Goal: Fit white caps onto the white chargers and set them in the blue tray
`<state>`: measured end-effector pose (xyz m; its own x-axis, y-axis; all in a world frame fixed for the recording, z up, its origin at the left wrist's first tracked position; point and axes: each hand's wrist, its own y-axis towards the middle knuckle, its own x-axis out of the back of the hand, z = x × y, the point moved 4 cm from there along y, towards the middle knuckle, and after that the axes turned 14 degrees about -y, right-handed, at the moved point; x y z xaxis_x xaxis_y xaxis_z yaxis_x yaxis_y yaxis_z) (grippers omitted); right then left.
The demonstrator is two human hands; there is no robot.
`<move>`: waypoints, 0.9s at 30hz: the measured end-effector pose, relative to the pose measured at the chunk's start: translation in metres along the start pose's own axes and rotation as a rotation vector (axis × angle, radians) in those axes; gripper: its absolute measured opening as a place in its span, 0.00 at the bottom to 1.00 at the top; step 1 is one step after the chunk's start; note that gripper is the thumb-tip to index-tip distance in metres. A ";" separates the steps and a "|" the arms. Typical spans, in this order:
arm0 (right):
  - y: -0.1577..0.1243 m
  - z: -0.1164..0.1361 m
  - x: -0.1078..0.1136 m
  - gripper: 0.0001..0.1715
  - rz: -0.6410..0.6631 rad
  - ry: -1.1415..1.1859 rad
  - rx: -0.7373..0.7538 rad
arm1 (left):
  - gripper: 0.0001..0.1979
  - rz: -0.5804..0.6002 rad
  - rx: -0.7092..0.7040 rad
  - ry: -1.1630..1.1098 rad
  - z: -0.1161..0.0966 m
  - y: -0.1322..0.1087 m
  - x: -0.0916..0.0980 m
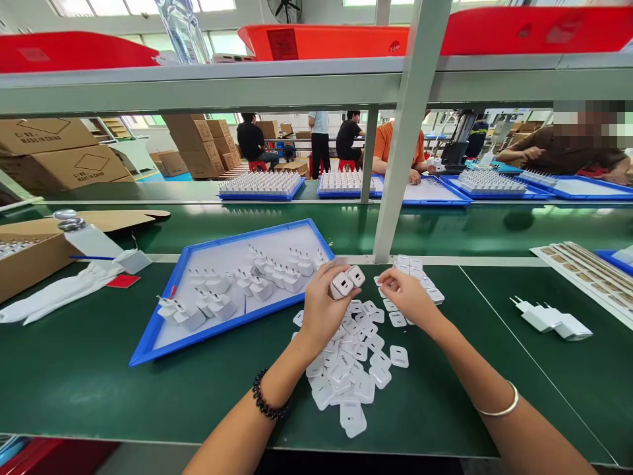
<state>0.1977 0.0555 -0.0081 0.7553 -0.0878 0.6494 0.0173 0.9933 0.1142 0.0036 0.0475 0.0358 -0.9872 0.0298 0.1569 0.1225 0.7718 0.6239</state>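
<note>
My left hand (320, 305) is closed around two white USB chargers (347, 282), their port ends facing me. My right hand (408, 297) hovers over neatly laid rows of white caps (414, 269), thumb and fingers pinched together. Whatever those fingertips hold, if anything, is too small to make out. Below both hands spreads a loose pile of white square caps (349, 366), some with a port slot. To the left, a blue-rimmed tray (217, 338) sits at an angle, bearing several white chargers (261, 287) with prongs upward. A pair of chargers (554, 321) lies at the right.
A metal post (395, 178) rises behind my hands to a shelf (306, 89) with red bins. White gloves (64, 290) and a carton (44, 264) are at left; cardboard strips (588, 277) lie at right. Co-workers sit across the green belt (257, 221).
</note>
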 end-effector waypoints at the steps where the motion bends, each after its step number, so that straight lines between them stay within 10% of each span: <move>1: 0.001 -0.002 -0.006 0.08 0.054 -0.030 0.018 | 0.18 -0.006 0.006 0.008 0.000 0.000 0.000; 13: 0.006 -0.005 -0.024 0.09 0.161 -0.060 0.059 | 0.18 0.088 -0.068 -0.071 -0.008 -0.003 -0.008; 27: -0.026 0.049 0.020 0.12 0.192 0.804 0.047 | 0.18 0.023 -0.357 0.027 -0.028 0.001 0.007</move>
<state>0.1801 0.0241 0.0383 0.9808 0.1809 -0.0729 -0.1734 0.9799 0.0989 -0.0004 0.0304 0.0591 -0.9813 0.0236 0.1911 0.1771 0.5001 0.8476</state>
